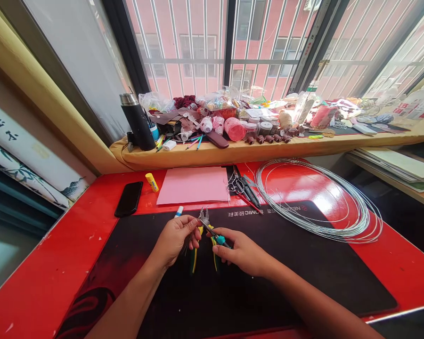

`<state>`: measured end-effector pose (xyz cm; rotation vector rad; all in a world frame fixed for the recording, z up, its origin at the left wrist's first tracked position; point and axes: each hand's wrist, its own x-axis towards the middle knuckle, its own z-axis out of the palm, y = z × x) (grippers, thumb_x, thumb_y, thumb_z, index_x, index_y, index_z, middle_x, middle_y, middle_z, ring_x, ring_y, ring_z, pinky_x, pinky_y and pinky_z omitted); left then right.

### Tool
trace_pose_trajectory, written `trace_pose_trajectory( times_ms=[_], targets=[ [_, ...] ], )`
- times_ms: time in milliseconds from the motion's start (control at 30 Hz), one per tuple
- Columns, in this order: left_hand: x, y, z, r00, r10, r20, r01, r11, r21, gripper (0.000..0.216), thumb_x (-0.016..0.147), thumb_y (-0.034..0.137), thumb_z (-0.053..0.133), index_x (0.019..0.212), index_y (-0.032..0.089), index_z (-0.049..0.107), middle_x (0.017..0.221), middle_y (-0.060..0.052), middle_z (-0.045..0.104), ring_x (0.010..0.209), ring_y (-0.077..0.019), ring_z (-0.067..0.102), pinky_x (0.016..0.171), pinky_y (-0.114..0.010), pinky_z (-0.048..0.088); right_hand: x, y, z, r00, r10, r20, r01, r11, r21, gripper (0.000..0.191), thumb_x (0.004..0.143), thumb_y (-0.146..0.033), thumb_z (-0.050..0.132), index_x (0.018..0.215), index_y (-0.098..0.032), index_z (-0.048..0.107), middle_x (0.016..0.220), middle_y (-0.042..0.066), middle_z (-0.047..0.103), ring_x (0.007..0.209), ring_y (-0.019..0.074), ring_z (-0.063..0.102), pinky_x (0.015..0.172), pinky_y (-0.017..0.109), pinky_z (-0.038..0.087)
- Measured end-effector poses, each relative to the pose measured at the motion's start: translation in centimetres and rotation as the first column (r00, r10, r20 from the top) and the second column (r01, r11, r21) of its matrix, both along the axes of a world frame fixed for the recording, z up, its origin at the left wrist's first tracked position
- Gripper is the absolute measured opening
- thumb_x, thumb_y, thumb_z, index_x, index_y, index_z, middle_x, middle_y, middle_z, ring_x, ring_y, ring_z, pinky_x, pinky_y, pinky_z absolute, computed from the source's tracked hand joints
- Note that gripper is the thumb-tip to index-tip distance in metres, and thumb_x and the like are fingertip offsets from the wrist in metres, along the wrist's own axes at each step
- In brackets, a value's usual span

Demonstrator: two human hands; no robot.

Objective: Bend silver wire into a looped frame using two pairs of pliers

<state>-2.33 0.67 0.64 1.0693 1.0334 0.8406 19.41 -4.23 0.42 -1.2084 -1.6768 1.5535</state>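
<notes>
My left hand is closed in a pinch over the black desk mat, holding something thin that I cannot make out. My right hand grips small teal-handled pliers, whose jaws point up-left toward the left fingertips. Yellow-handled pliers lie on the mat between and under both hands, jaws pointing away from me. A large coil of silver wire rests on the red table to the right.
A pink sheet, black phone, yellow glue stick and scissors with other tools lie at the table's back. The window ledge holds a black flask and much craft clutter. Papers are stacked at the right.
</notes>
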Motion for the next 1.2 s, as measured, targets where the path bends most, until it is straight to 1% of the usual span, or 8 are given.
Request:
trace_pose_trajectory(
  times_ms=[167, 433, 633, 767, 867, 967, 1067, 1200],
  targets=[
    [0.0, 0.0, 0.0, 0.998, -0.044, 0.038, 0.046, 0.997, -0.064, 0.046, 0.075, 0.058, 0.079, 0.082, 0.014, 0.066, 0.059, 0.0, 0.065, 0.044, -0.0109, 0.057, 0.043, -0.021, 0.039, 0.1, 0.1, 0.0, 1.0, -0.001, 0.004, 0.001, 1.0, -0.018, 0.051, 0.094, -0.042, 0.065, 0.142, -0.025, 0.061, 0.111, 0.005, 0.069, 0.068, 0.0137, 0.06, 0.06, 0.026, 0.049],
    [-0.2, 0.0, 0.5, 1.0, 0.008, 0.016, -0.008, 1.0, 0.004, 0.046, 0.076, 0.058, 0.077, 0.083, 0.014, 0.067, 0.059, 0.001, 0.064, 0.045, -0.0117, 0.059, 0.044, -0.022, 0.042, 0.1, 0.0, 0.1, 1.0, -0.013, 0.025, 0.014, 0.999, -0.03, 0.05, 0.094, -0.041, 0.065, 0.141, -0.024, 0.061, 0.109, 0.006, 0.07, 0.068, 0.014, 0.06, 0.061, 0.026, 0.049],
    [-0.1, -0.1, 0.2, 0.998, -0.052, -0.032, 0.052, 0.999, 0.002, 0.047, 0.076, 0.06, 0.077, 0.081, 0.014, 0.067, 0.059, -0.001, 0.066, 0.045, -0.0125, 0.06, 0.045, -0.023, 0.043, 0.0, 0.0, 0.3, 1.0, -0.01, 0.028, 0.011, 0.999, -0.039, 0.05, 0.094, -0.043, 0.065, 0.139, -0.023, 0.062, 0.107, 0.005, 0.07, 0.069, 0.0144, 0.06, 0.061, 0.026, 0.048],
    [0.0, -0.1, 0.0, 0.997, -0.067, -0.035, 0.066, 0.998, -0.017, 0.049, 0.074, 0.061, 0.078, 0.08, 0.014, 0.067, 0.059, -0.001, 0.066, 0.046, -0.0129, 0.06, 0.045, -0.023, 0.043, -0.1, 0.0, 0.5, 0.998, -0.018, 0.061, 0.019, 1.0, -0.006, 0.045, 0.094, -0.042, 0.065, 0.133, -0.022, 0.065, 0.1, 0.003, 0.069, 0.068, 0.014, 0.057, 0.06, 0.025, 0.045],
    [0.2, -0.1, 0.0, 0.996, -0.076, -0.038, 0.075, 0.997, -0.026, 0.048, 0.073, 0.061, 0.078, 0.08, 0.015, 0.066, 0.059, -0.001, 0.066, 0.047, -0.0133, 0.061, 0.045, -0.023, 0.043, -0.2, 0.0, 0.8, 0.994, -0.034, 0.1, 0.029, 0.998, 0.048, 0.037, 0.093, -0.038, 0.064, 0.125, -0.02, 0.068, 0.098, 0.002, 0.069, 0.07, 0.0142, 0.055, 0.064, 0.025, 0.045],
    [0.2, -0.1, -0.1, 0.997, -0.054, -0.064, 0.053, 0.999, -0.014, 0.046, 0.074, 0.06, 0.077, 0.079, 0.016, 0.064, 0.058, 0.0, 0.066, 0.046, -0.0126, 0.06, 0.043, -0.022, 0.04, -0.4, 0.1, 1.0, 0.989, -0.047, 0.142, 0.031, 0.993, 0.112, 0.027, 0.093, -0.032, 0.062, 0.114, -0.019, 0.071, 0.096, 0.001, 0.069, 0.077, 0.0162, 0.056, 0.072, 0.027, 0.045],
    [0.1, 0.0, -0.3, 0.993, -0.031, -0.118, 0.031, 1.0, -0.003, 0.045, 0.074, 0.06, 0.076, 0.078, 0.016, 0.063, 0.057, 0.001, 0.064, 0.042, -0.0103, 0.056, 0.04, -0.019, 0.034, -0.6, 0.1, 1.1, 0.984, -0.063, 0.165, 0.035, 0.985, 0.166, 0.023, 0.092, -0.028, 0.061, 0.11, -0.02, 0.071, 0.097, 0.001, 0.069, 0.085, 0.0183, 0.058, 0.078, 0.028, 0.044],
    [-0.1, 0.1, -0.8, 0.993, -0.05, -0.106, 0.047, 0.998, -0.032, 0.046, 0.075, 0.06, 0.075, 0.079, 0.015, 0.064, 0.052, 0.004, 0.058, 0.035, -0.005, 0.042, 0.038, -0.018, 0.024, -0.8, 0.0, 0.9, 0.98, -0.071, 0.187, 0.038, 0.984, 0.174, 0.023, 0.092, -0.028, 0.06, 0.109, -0.019, 0.071, 0.095, 0.0, 0.07, 0.081, 0.018, 0.057, 0.074, 0.027, 0.042]
  ],
)
